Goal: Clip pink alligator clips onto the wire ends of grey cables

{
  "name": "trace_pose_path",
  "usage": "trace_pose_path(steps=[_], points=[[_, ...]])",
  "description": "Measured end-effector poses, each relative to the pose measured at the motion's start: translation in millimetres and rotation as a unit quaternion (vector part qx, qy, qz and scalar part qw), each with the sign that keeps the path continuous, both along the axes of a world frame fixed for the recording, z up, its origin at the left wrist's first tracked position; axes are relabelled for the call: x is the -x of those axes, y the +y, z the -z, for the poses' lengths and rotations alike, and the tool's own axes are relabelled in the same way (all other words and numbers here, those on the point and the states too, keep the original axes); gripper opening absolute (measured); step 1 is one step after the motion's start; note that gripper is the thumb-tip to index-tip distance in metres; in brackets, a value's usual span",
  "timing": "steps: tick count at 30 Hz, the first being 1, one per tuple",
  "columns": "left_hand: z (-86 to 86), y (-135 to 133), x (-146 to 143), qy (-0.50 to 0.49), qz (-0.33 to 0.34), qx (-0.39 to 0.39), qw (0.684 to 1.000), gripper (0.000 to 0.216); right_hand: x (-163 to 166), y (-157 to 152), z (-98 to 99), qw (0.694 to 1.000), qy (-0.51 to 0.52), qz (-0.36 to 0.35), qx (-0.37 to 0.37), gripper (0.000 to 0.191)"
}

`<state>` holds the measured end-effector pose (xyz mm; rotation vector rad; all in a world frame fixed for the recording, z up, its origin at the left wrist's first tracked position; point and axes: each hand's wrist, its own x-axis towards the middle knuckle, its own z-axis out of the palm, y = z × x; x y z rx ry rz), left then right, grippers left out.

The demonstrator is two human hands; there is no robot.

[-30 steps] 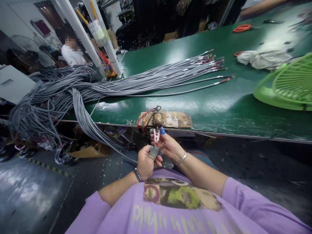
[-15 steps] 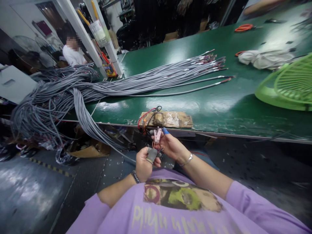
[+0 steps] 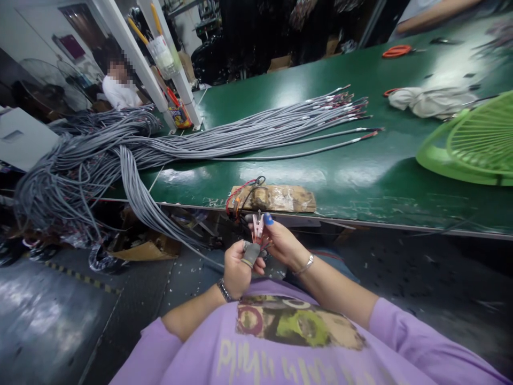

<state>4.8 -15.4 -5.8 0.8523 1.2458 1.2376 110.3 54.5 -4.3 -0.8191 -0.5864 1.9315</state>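
Note:
My left hand (image 3: 237, 267) is closed around the end of a grey cable (image 3: 206, 260), with a grey cover over its thumb. Thin coloured wires (image 3: 264, 245) fan out from that grip, between the two hands. Just above them my right hand (image 3: 285, 243), a blue cover on its thumb, is closed on a small pink clip (image 3: 257, 225) shaped like a clothes-peg. Orange-red wires show below the clip. The right hand's other fingers are partly hidden. Right behind the clip, at the bench edge, lies a wooden block (image 3: 286, 198) with red and black leads (image 3: 240, 191).
Many grey cables (image 3: 240, 131) lie across the green bench (image 3: 340, 176) and hang over its left edge. A green fan (image 3: 476, 144), a pale cloth (image 3: 430, 101) and orange-handled scissors (image 3: 396, 51) are on the right. A white post (image 3: 186, 96) rises behind. Another person (image 3: 118, 88) sits far left.
The pink clip has turned slightly, and my right thumb has shifted a little beside it. My left hand stays almost still. The view has moved slightly.

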Motion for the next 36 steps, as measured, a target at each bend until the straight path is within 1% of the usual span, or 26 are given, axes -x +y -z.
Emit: trace_pose_path(steps=[4, 8, 11, 14, 16, 18, 21, 23, 24, 27, 29, 31, 32, 34, 36], points=[[3.2, 1, 0, 0.013, 0.005, 0.012, 1.000, 0.046, -1, 3, 2.7, 0.999, 0.048, -0.009, 0.011, 0.033], [4.1, 2, -1, 0.028, 0.008, 0.024, 0.999, 0.047, -1, 4, 7.7, 0.998, 0.060, -0.012, 0.025, 0.027], [1.3, 2, -2, 0.030, 0.006, 0.025, 0.999, 0.047, 0, 3, 11.4, 0.997, 0.066, -0.010, 0.037, 0.027], [-2.1, 0, -1, 0.030, 0.002, 0.020, 0.999, 0.048, 0, 1, 14.1, 0.997, 0.071, -0.010, 0.038, 0.032], [-2.9, -3, 1, 0.027, 0.003, 0.021, 0.999, 0.049, -1, 0, 14.3, 0.996, 0.077, -0.025, 0.042, 0.037], [-2.3, -6, 3, 0.020, 0.001, 0.019, 1.000, 0.049, -3, 0, 13.2, 0.995, 0.083, -0.043, 0.043, 0.037], [-1.2, -7, 4, 0.006, -0.009, 0.013, 1.000, 0.047, -6, 1, 10.0, 0.996, 0.076, -0.050, 0.023, 0.027], [-2.3, -6, 3, -0.001, -0.021, 0.016, 1.000, 0.047, -6, 2, 8.5, 0.997, 0.063, -0.038, 0.001, 0.020], [-3.7, -5, 2, -0.004, -0.027, 0.020, 0.999, 0.048, -6, 2, 8.2, 0.998, 0.055, -0.032, -0.008, 0.019], [-9.2, -1, -3, -0.015, -0.045, 0.031, 0.998, 0.051, -5, 0, 9.4, 0.999, 0.033, -0.019, -0.032, 0.029], [-12.5, 2, -6, -0.024, -0.051, 0.034, 0.998, 0.051, -3, -1, 11.7, 0.998, 0.010, 0.009, -0.055, 0.037], [-14.6, 3, -8, -0.027, -0.051, 0.038, 0.998, 0.052, -2, -2, 14.2, 0.996, -0.014, 0.038, -0.077, 0.040], [-15.2, 4, -8, -0.026, -0.051, 0.041, 0.998, 0.052, -1, -2, 15.4, 0.996, -0.019, 0.042, -0.080, 0.040], [-15.7, 5, -9, -0.023, -0.051, 0.046, 0.997, 0.052, 0, -1, 17.2, 0.998, -0.007, 0.017, -0.062, 0.039], [-15.2, 5, -9, -0.021, -0.050, 0.049, 0.997, 0.053, 1, 0, 18.1, 0.999, 0.023, -0.027, -0.028, 0.038]])
